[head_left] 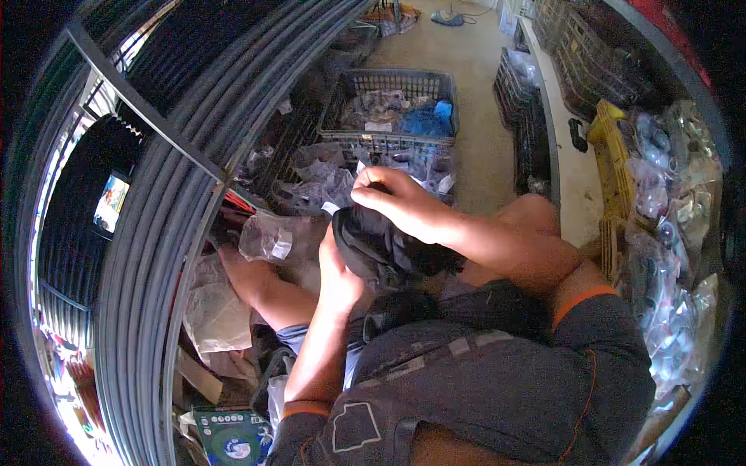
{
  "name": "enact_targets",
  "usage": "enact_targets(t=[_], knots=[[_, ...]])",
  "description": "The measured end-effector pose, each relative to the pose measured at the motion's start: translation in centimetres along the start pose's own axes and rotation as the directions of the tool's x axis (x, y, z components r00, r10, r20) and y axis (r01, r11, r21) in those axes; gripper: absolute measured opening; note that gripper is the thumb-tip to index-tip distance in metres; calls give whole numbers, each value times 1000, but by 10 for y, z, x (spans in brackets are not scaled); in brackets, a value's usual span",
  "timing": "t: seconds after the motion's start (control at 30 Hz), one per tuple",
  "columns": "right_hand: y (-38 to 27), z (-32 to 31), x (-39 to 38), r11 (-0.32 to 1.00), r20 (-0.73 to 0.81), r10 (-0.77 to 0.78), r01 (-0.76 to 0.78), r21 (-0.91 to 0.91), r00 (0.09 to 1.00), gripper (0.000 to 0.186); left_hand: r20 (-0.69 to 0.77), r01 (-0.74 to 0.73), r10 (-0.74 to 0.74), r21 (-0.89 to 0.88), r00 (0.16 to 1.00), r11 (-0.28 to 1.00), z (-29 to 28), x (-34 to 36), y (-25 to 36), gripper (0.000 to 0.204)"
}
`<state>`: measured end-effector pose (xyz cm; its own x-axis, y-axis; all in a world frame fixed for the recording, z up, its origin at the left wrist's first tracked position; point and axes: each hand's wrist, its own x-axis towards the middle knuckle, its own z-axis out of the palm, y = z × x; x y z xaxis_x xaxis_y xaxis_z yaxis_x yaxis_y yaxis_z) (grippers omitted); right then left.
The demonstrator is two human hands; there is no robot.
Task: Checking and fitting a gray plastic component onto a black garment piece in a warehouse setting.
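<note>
A soft black item (377, 245), perhaps cloth or a pouch, is held in front of my body between my two hands. My left hand (339, 268) grips its left side from below, with part of the fingers hidden behind it. My right hand (392, 198) has its fingers pinched at the top of the same item. Small white tags or papers show just behind my hands. A clear plastic bag (264, 237) lies to the left, near my bare leg.
Hanging coils of grey hose (194, 85) fill the left. Crates (388, 140) of bagged parts stand ahead. At right are stacked black crates (528, 116), a yellow crate (610, 163) and bagged items (660, 256). A green box (225, 435) and beige paper (217, 311) lie lower left.
</note>
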<state>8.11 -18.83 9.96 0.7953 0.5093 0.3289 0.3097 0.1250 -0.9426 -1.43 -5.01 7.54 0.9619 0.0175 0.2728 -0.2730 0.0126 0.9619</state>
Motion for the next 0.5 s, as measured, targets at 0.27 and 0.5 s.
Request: enact_targets(t=[0.27, 0.5], knots=[[12, -12, 4, 965, 292, 82, -2, -264, 953, 35, 153, -110, 88, 141, 984, 984, -3, -15, -19, 35], [30, -2, 5, 802, 284, 571, -597, 6, 770, 27, 355, 114, -124, 50, 927, 992, -52, -5, -15, 48]])
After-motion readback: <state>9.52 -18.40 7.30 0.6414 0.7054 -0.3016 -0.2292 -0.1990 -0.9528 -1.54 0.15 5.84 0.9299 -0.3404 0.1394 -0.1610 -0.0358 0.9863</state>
